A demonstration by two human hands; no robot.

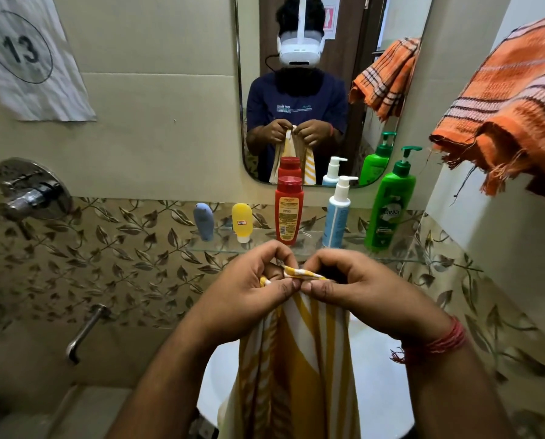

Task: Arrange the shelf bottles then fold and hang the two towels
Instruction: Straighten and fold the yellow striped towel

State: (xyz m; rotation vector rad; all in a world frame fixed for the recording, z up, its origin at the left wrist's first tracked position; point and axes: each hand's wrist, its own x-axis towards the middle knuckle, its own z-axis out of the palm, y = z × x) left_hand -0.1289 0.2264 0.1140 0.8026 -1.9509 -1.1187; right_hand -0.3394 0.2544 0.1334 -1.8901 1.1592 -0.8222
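Up right, orange towel (505,99) draped, perhaps over ledge; bottles (288,210) shelved.

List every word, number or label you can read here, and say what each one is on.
"13": inside a drawn circle on the paper sheet on the wall.
"Vatika": on the green pump bottle.
Red bottle: label print too small to read.
Yellow tube: small sticker, unreadable.
Shirt in the mirror: chest print blurred.
Sign on the door in the mirror: unreadable.
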